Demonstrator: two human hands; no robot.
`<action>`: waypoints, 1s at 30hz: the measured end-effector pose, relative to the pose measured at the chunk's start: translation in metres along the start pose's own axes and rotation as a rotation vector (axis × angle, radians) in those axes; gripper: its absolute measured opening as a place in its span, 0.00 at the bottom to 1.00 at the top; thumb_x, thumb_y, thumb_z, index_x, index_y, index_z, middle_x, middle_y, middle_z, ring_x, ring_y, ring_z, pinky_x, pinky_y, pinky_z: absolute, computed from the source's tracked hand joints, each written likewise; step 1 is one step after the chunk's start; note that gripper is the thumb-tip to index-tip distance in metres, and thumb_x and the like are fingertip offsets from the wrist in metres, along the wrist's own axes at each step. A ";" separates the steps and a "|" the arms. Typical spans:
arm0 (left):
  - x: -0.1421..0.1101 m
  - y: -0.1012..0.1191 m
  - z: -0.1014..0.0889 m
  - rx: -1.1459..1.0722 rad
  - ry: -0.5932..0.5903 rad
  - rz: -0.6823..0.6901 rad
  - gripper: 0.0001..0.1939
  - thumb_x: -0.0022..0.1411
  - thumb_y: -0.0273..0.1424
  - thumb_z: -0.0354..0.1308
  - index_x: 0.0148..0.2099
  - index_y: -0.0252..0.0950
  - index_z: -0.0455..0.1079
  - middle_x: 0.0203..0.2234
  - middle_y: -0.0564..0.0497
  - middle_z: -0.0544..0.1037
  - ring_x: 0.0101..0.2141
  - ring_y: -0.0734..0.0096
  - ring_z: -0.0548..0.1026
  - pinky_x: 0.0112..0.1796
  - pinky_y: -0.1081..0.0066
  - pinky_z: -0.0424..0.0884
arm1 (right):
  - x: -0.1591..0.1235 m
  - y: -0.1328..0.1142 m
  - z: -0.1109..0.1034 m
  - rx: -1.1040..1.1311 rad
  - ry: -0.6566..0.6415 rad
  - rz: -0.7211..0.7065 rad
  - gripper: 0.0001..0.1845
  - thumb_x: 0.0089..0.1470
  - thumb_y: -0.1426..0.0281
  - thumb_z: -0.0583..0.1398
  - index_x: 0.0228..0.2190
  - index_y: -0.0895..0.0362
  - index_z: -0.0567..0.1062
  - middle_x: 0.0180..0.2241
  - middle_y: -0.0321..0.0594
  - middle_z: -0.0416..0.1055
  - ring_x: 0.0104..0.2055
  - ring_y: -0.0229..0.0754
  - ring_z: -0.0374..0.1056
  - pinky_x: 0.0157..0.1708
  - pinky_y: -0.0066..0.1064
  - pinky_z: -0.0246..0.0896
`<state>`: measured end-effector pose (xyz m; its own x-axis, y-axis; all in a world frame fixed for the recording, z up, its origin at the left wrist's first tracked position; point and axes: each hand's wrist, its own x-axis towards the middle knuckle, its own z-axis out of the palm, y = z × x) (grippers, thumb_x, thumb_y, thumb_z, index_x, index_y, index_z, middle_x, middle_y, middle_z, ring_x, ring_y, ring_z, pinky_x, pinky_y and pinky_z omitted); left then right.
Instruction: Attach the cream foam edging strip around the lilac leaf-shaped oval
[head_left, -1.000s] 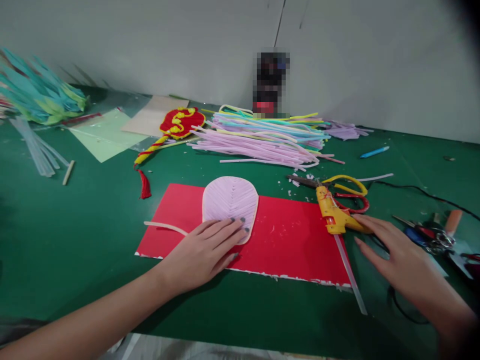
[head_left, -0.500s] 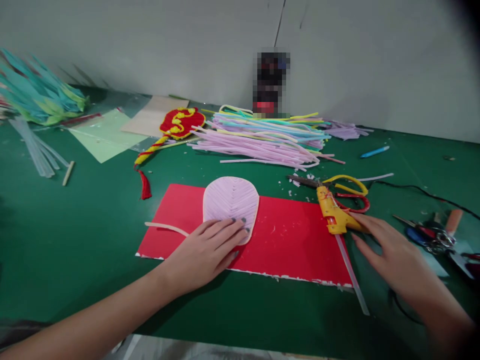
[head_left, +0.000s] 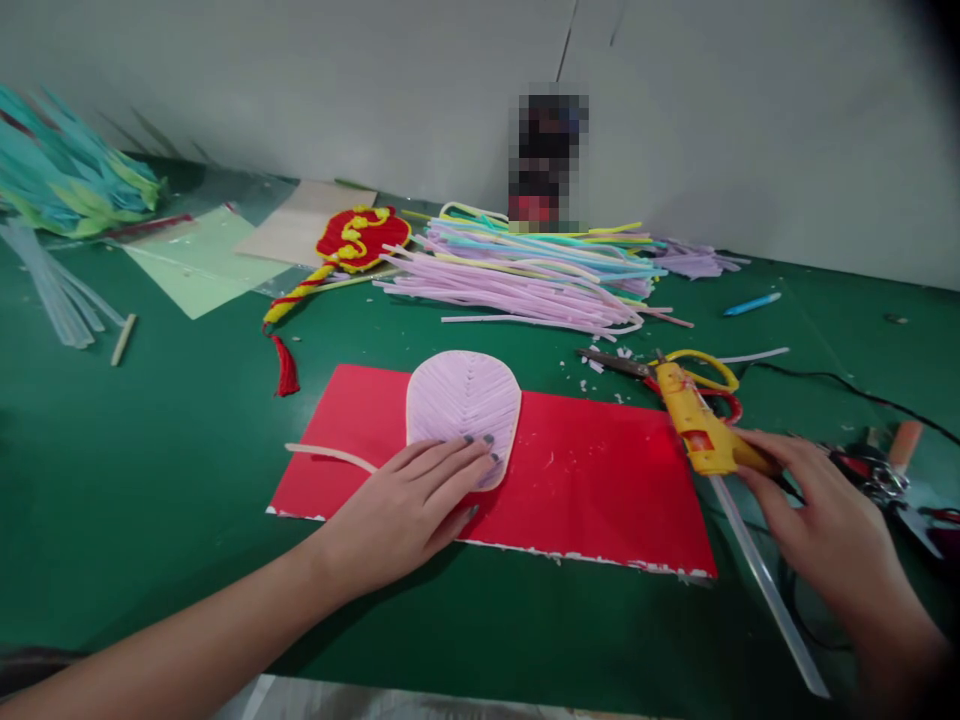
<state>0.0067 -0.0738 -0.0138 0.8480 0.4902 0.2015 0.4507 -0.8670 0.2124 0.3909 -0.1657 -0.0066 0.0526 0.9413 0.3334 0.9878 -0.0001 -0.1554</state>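
My left hand (head_left: 424, 485) lies flat with outstretched fingers on the lower part of a rounded fan-shaped piece (head_left: 461, 395), covered in slanting lilac chenille stems with a pale rim. A pale strip (head_left: 326, 453) sticks out to the left from beneath that hand. Under both is a red board (head_left: 592, 480) with ragged white edges. At the board's right end my right hand (head_left: 832, 520) grips the handle of a yellow glue gun (head_left: 694, 420), its nozzle pointing away from me. A clear glue stick (head_left: 772, 590) protrudes from the gun's rear.
Scissors (head_left: 720, 370) with yellow and red handles lie behind the glue gun, near small lilac clippings. Chenille stems (head_left: 517, 280) are heaped at the back. A red-and-yellow fan (head_left: 364, 238) with a tassel rests left of them. Clear glue sticks (head_left: 56, 290) and a blue pen (head_left: 752, 304) lie farther out.
My right hand has closed on the glue gun's handle and moved it to the right, lifting it and swinging the glue stick rightward. My left hand stays on the lilac piece.
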 end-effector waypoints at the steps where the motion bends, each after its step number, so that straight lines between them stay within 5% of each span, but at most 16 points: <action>1: 0.000 0.000 0.000 0.001 -0.005 0.002 0.21 0.66 0.29 0.49 0.61 0.34 0.59 0.57 0.45 0.69 0.56 0.62 0.67 0.55 0.61 0.65 | 0.000 0.000 0.001 0.005 -0.014 -0.014 0.17 0.60 0.62 0.50 0.47 0.55 0.69 0.43 0.45 0.72 0.45 0.47 0.70 0.46 0.35 0.65; 30: 0.001 0.000 -0.001 0.041 -0.014 0.023 0.19 0.68 0.30 0.45 0.60 0.37 0.61 0.58 0.48 0.68 0.56 0.62 0.67 0.54 0.60 0.65 | -0.003 0.002 0.000 -0.173 0.059 0.051 0.20 0.60 0.59 0.50 0.48 0.56 0.69 0.42 0.47 0.73 0.42 0.50 0.71 0.42 0.37 0.65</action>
<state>0.0069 -0.0733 -0.0130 0.8621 0.4688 0.1923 0.4416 -0.8812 0.1688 0.3927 -0.1688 -0.0082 0.1065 0.9173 0.3837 0.9939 -0.1100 -0.0130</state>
